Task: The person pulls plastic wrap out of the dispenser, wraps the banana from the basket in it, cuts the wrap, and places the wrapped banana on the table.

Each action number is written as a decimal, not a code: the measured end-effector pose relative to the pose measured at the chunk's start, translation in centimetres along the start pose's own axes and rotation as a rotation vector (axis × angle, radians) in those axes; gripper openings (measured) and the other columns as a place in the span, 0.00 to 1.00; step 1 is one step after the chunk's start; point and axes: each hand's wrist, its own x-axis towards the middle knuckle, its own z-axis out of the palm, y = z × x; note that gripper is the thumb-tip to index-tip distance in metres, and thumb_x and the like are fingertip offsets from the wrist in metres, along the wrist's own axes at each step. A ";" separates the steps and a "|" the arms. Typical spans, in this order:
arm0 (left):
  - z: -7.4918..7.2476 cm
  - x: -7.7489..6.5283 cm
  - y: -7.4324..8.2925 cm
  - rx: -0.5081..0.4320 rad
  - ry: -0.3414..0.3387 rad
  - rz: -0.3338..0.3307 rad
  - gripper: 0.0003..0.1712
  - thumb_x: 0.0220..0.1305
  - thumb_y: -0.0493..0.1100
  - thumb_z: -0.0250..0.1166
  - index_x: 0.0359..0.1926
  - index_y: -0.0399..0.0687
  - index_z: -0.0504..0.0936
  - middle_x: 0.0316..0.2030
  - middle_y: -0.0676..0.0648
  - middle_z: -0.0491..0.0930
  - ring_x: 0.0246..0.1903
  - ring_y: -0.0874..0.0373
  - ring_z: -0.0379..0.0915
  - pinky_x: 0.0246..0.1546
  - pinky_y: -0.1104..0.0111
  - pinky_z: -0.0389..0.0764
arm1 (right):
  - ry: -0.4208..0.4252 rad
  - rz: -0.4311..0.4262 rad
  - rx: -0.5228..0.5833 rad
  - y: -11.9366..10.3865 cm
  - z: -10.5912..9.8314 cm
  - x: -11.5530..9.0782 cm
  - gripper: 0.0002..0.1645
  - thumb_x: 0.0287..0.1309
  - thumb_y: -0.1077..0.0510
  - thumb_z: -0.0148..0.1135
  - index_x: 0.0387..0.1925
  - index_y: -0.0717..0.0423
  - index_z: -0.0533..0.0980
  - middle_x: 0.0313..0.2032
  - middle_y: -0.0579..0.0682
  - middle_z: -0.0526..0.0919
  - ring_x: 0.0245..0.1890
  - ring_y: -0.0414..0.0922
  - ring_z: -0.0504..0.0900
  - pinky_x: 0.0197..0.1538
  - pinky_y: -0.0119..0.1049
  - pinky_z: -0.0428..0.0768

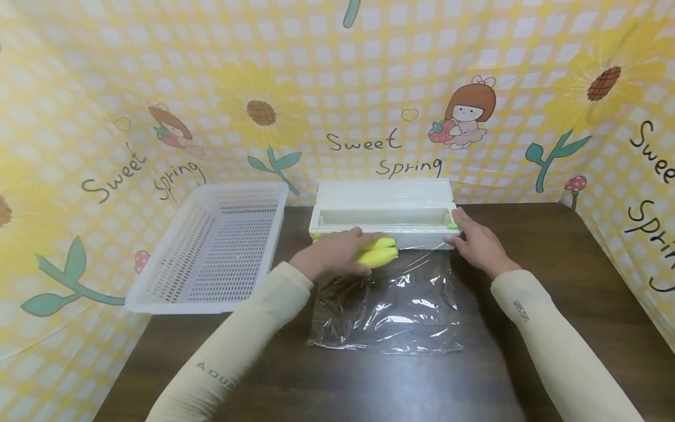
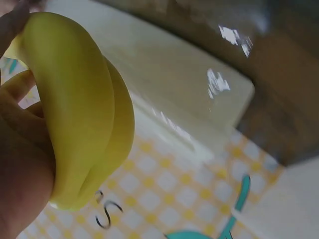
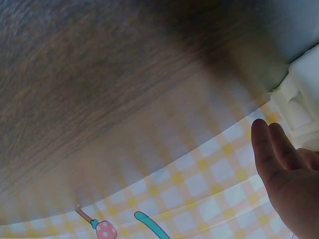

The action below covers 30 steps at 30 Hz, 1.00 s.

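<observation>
A pair of yellow bananas (image 1: 377,253) is held in my left hand (image 1: 337,252), thumb and fingers around their left end in the head view. They hang over a sheet of clear cling film (image 1: 390,310), which runs from the front of a white cling film dispenser (image 1: 422,239) down onto the table. My right hand (image 1: 482,243) holds the dispenser's right end, thumb at the front and fingers at the side. In the right wrist view, two extended fingers (image 3: 264,149) show beside the dispenser's end (image 3: 299,109). The dispenser's lid (image 1: 385,191) stands raised, tilted back.
A white perforated basket (image 1: 200,308) stands at the left of the dark wooden table (image 1: 569,351). A yellow checked cloth (image 1: 327,76) with flower prints hangs behind and along both sides. A small green piece (image 1: 452,226) sits at the dispenser's right front corner.
</observation>
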 end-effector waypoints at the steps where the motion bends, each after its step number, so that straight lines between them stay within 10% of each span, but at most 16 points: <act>1: 0.4 0.2 0.4 0.007 -0.005 0.008 0.50 0.61 0.58 0.72 0.78 0.57 0.58 0.49 0.46 0.75 0.36 0.56 0.72 0.36 0.63 0.77 | 0.000 -0.002 -0.002 0.1 0.0 0.0 0.45 0.71 0.51 0.60 0.78 0.61 0.50 0.78 0.57 0.47 0.73 0.66 0.54 0.70 0.62 0.55; 14: 4.8 2.1 5.6 0.180 -0.027 -0.005 0.50 0.62 0.61 0.70 0.79 0.58 0.56 0.59 0.43 0.73 0.53 0.48 0.75 0.55 0.56 0.75 | 0.009 -0.002 0.003 0.1 0.1 0.1 0.45 0.71 0.51 0.60 0.78 0.60 0.50 0.77 0.58 0.48 0.72 0.66 0.55 0.70 0.62 0.56; 30: 7.2 2.1 6.5 0.256 0.021 -0.036 0.51 0.59 0.62 0.72 0.78 0.58 0.60 0.61 0.42 0.72 0.57 0.47 0.73 0.57 0.54 0.75 | -0.004 0.031 0.027 -0.1 0.2 0.2 0.45 0.72 0.51 0.59 0.79 0.57 0.48 0.78 0.56 0.46 0.74 0.65 0.52 0.71 0.62 0.54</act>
